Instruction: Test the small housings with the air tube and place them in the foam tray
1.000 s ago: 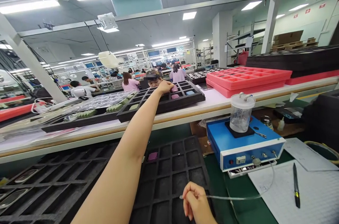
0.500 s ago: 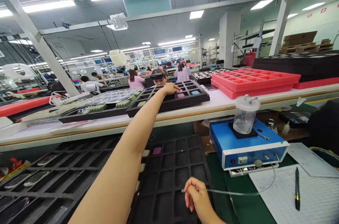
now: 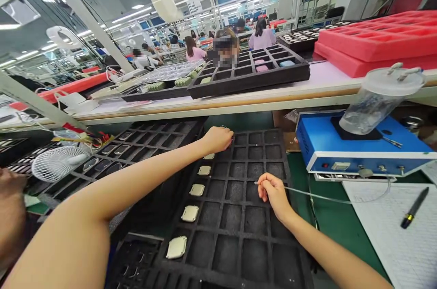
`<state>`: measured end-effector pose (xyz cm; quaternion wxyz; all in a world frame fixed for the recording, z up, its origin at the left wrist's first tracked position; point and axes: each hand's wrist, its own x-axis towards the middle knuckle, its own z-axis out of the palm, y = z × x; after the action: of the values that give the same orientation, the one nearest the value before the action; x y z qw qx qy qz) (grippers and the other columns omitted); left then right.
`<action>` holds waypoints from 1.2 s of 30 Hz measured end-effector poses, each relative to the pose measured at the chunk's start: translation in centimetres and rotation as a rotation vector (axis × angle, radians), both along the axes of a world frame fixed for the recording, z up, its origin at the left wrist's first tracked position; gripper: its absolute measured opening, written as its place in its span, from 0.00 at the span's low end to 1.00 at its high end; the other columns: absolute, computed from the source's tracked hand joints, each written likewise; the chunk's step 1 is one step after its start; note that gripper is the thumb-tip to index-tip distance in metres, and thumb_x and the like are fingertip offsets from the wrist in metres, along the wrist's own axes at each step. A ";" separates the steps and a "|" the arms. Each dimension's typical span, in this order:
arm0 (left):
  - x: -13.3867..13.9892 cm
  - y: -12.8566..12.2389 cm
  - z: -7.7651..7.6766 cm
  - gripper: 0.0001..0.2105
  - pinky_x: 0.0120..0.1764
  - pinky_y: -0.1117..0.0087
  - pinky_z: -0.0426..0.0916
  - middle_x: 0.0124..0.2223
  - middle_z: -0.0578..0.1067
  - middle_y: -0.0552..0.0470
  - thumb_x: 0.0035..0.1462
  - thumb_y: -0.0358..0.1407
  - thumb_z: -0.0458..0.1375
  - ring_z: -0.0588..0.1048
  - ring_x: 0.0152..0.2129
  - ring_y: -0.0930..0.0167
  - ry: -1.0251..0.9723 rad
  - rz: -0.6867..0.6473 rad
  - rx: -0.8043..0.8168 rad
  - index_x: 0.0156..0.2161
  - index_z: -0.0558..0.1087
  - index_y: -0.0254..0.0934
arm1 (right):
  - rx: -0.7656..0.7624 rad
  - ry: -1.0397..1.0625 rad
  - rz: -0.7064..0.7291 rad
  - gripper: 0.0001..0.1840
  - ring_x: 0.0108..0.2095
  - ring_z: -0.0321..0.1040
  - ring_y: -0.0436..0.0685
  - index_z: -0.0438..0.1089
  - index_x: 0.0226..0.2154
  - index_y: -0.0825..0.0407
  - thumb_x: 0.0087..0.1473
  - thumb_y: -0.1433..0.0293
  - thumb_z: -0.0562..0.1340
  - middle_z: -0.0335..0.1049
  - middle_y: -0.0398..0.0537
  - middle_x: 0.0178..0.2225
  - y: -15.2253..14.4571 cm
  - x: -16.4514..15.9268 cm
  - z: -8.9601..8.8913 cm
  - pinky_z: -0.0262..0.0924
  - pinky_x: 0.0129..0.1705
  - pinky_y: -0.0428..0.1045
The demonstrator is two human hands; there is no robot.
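My left hand [image 3: 218, 139] is at the far end of a black compartment tray [image 3: 247, 234], fingers curled down into a cell in the back row. A sliver of purple shows by its fingertips; what they grip is hidden. Pinched in my right hand [image 3: 272, 193] is the end of a thin clear tube [image 3: 317, 195], its small tip pointing left above the tray. Cream-coloured square plates with rounded corners, such as this cream plate [image 3: 176, 247], fill the left column of cells. The tube runs right to a blue box [image 3: 365, 152] with knobs and a switch.
A clear lidded jar [image 3: 372, 102] stands on the blue box. On the shelf above are a black tray [image 3: 252, 82] with pink and blue pieces and red foam trays [image 3: 375, 52]. A pen [image 3: 414, 207] lies on paper. At left are a white fan [image 3: 56, 163] and another person's arm [image 3: 10, 216].
My left hand has come down from the shelf tray to the lower tray's back row. My right hand still holds the tube. The view has tilted down and leftward.
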<state>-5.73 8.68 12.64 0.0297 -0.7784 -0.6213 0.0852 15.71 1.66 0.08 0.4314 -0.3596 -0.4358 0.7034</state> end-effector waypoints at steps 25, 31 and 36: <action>2.9 -2.4 10.3 0.08 0.29 0.75 0.66 0.33 0.76 0.53 0.51 0.37 0.57 0.74 0.29 0.72 -0.580 -0.157 0.148 0.36 0.72 0.36 | -0.080 -0.012 0.024 0.08 0.11 0.49 0.43 0.62 0.20 0.54 0.38 0.66 0.52 0.60 0.38 0.10 0.1 -0.5 0.0 0.41 0.14 0.40; 5.4 11.2 17.4 0.14 0.25 0.76 0.66 0.29 0.76 0.52 0.52 0.33 0.58 0.72 0.19 0.76 -0.914 0.021 0.633 0.45 0.69 0.32 | -0.137 -0.011 0.022 0.10 0.09 0.48 0.43 0.60 0.20 0.53 0.36 0.62 0.53 0.60 0.38 0.09 0.6 -1.0 -0.8 0.39 0.12 0.40; 6.7 22.7 17.0 0.09 0.32 0.71 0.70 0.35 0.76 0.48 0.57 0.32 0.55 0.76 0.28 0.72 -0.832 0.204 0.570 0.42 0.71 0.30 | -0.176 0.009 0.046 0.11 0.07 0.45 0.42 0.59 0.19 0.52 0.34 0.61 0.51 0.58 0.37 0.08 1.1 -1.5 -1.5 0.37 0.10 0.40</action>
<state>0.94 31.35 29.64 -0.0176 -0.6428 -0.6519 -0.4018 14.19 2.80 -1.47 0.3836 -0.3830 -0.3784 0.7503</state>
